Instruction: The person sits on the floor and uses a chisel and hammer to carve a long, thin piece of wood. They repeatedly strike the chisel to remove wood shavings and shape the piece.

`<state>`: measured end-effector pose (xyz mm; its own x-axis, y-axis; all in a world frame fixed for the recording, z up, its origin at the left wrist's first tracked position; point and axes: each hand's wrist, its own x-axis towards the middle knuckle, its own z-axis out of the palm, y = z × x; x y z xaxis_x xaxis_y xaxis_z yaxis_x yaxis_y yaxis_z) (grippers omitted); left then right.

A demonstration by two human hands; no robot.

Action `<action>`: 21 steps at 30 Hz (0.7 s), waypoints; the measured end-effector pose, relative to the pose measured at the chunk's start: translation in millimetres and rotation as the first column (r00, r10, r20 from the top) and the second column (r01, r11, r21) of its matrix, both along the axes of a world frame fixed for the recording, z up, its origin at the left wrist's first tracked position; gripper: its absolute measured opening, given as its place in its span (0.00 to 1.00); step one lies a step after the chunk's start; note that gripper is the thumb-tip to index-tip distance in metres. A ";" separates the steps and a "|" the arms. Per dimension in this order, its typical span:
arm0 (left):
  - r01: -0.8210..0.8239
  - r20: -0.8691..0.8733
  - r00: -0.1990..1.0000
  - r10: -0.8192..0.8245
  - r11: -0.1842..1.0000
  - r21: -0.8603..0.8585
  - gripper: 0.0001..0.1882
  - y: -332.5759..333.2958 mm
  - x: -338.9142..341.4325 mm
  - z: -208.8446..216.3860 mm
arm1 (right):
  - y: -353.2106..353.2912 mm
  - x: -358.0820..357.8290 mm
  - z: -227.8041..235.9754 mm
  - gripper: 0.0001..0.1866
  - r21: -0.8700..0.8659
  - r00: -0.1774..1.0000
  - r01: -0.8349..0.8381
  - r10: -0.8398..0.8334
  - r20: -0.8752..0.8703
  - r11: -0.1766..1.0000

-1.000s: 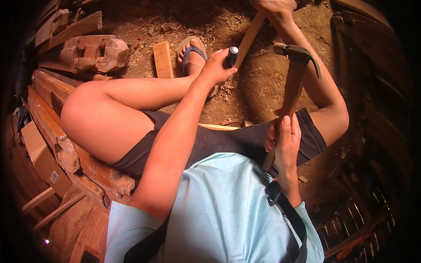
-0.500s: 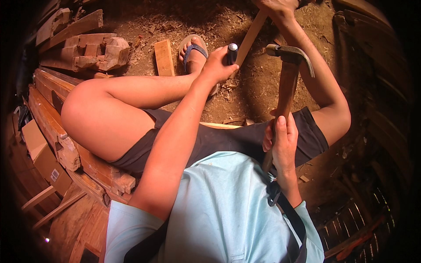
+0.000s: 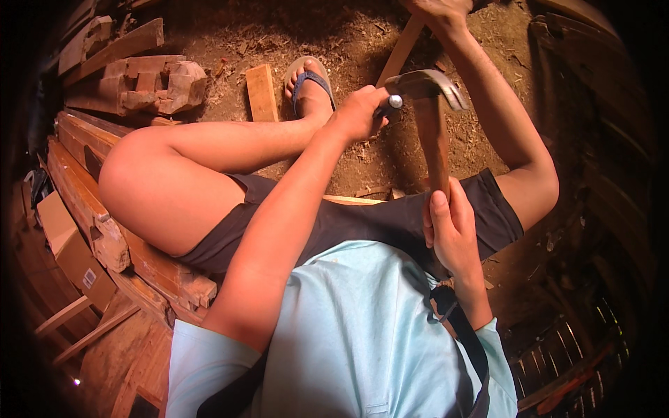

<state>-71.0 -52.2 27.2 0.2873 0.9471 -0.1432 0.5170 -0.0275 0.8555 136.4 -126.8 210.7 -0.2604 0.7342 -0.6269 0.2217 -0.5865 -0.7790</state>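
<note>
My left hand (image 3: 359,115) is closed round a chisel (image 3: 391,104) with a dark handle and a shiny metal cap; its blade is hidden below the fist. In my right hand (image 3: 454,226) is a claw hammer (image 3: 433,139), gripped low on its wooden handle. The hammer's head hangs just above and beside the chisel's cap; whether they touch I cannot tell. Under my hands a narrow wooden board (image 3: 402,52) slants across the ground, its far end near my right foot (image 3: 442,12).
Carved, notched timbers (image 3: 150,83) lie stacked on the left, with a cardboard box (image 3: 83,268) beside them. A short wood block (image 3: 261,93) rests near my sandalled left foot (image 3: 306,83). Wood shavings cover the dirt floor. More dark timbers (image 3: 592,76) line the right side.
The hammer has swung left, its head coming close to the chisel's cap. My left hand and the chisel have shifted slightly right and toward me, with the chisel more tilted.
</note>
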 end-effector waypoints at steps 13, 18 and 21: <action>-0.008 -0.074 0.997 0.007 1.000 -0.014 0.16 0.9 2.5 4.7 | -7.8 14.5 -13.5 0.17 0.037 0.969 -0.183 0.174 0.174 0.983; 0.003 -0.063 0.998 -0.001 0.999 0.033 0.15 -16.5 -3.6 -16.0 | 0.5 28.2 28.8 0.22 0.257 0.995 -0.100 0.090 0.049 0.961; -0.029 -0.046 0.998 0.033 0.996 0.085 0.16 -5.3 -5.2 -9.8 | 2.1 22.5 50.0 0.26 0.412 0.994 0.052 -0.009 -0.105 0.910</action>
<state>-76.2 -57.5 17.4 0.2527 0.9646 -0.0750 0.5588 -0.0822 0.8252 159.0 -124.8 260.7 -0.2782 0.9307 -0.2374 0.1188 -0.2120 -0.9700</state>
